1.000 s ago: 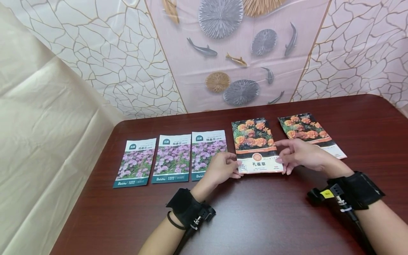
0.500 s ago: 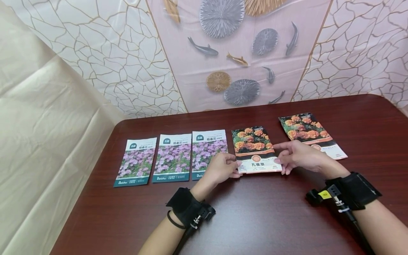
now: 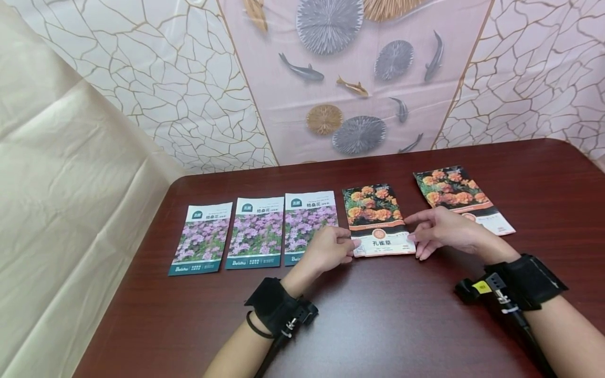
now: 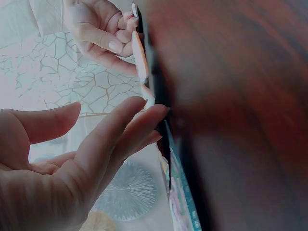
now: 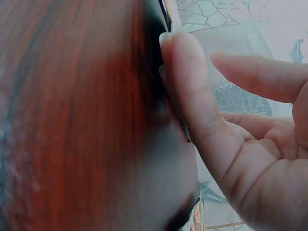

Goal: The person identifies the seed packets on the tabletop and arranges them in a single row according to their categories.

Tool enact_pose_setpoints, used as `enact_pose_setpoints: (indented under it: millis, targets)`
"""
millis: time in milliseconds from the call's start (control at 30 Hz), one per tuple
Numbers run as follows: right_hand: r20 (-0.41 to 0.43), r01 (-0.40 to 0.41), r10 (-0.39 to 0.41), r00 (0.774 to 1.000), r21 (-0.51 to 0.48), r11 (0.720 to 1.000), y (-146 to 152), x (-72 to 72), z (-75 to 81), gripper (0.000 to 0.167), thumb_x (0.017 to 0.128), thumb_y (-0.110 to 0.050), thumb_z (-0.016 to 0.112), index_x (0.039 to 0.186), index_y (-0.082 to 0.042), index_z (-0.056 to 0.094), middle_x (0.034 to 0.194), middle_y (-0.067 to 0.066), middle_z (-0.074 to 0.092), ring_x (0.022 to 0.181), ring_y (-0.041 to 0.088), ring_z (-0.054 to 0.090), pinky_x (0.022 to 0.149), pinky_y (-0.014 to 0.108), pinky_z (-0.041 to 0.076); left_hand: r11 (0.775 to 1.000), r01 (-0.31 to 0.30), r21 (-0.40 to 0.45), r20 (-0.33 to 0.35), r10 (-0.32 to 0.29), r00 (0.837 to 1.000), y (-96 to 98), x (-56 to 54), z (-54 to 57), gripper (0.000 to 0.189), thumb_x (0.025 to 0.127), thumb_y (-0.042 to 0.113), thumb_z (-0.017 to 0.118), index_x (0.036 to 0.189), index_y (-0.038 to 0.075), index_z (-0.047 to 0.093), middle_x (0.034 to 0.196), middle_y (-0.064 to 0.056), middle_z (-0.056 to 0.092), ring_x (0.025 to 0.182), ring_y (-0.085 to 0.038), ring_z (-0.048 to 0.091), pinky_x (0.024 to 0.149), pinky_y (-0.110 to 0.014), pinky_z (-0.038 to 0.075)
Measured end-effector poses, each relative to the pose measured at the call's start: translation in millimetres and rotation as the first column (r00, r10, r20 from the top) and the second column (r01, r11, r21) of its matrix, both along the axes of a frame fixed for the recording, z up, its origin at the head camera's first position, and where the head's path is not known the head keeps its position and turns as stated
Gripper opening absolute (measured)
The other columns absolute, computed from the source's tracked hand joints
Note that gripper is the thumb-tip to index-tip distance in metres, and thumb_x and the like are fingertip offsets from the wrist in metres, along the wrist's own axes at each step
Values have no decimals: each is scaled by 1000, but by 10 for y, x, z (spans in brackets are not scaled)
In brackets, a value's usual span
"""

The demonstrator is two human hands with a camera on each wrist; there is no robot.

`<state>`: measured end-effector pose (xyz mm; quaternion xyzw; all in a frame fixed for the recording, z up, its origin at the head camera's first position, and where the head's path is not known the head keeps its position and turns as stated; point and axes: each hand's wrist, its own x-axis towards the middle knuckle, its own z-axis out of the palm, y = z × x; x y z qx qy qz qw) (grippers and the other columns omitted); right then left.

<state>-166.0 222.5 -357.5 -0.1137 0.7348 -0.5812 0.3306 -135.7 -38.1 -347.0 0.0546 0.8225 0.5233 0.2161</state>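
A marigold seed packet (image 3: 376, 215), with orange flowers above a white lower panel, lies on the table between my hands. My left hand (image 3: 328, 247) touches its lower left edge; in the left wrist view that hand's fingers (image 4: 113, 130) are extended and the thumb stands apart. At the packet's lower right edge is my right hand (image 3: 446, 231), touching it with its fingertips. The right wrist view shows a gap between that hand's thumb and fingers (image 5: 260, 79). A second marigold packet (image 3: 456, 191) lies tilted behind the right hand, which partly covers it.
To the left lie a purple-flower seed packet (image 3: 200, 239), a second purple packet (image 3: 255, 233) and a third purple packet (image 3: 302, 218), in a row. My left hand partly covers the third. The dark red table (image 3: 378, 315) meets a patterned cloth backdrop (image 3: 359, 89).
The marigold packet between my hands has tipped from raised to flat on the table. My fingers have eased slightly at its edges. The other packets have stayed put.
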Motion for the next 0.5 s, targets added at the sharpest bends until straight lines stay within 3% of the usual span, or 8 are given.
enact_pose_setpoints:
  millis: [200,267,400,500]
  targets:
    - [-6,13,-13,1000,32,999,-5,0,1,59,87,0,56,130,23,22,77,18,60,63,23,64,63,41,53,991,63,-119,-102,-75,992,-5,14,31,25,90,15,58,106,-4,64,78,-10,67,66,-15,65,55,-20,49]
    - [-13,19,-18,1000,48,999,-9,-1,6,59,87,-1,57,129,23,24,76,18,60,63,23,64,63,40,54,983,76,-168,-148,-101,984,-7,27,43,25,91,17,58,106,-2,65,76,-8,67,60,-14,63,58,-21,48]
    - [-17,26,-24,1000,72,997,-13,0,9,56,87,0,57,127,24,26,77,17,60,64,23,64,63,39,54,953,124,-275,-250,-195,948,14,84,72,33,91,23,57,116,1,61,94,-7,67,73,-11,63,75,-25,48]
    - [-15,27,-26,1000,79,997,-18,2,4,56,87,0,57,127,25,27,77,17,61,65,23,65,64,39,54,896,231,-378,-281,-349,894,51,146,78,39,92,27,55,124,5,56,112,-7,63,92,-10,60,85,-25,44]
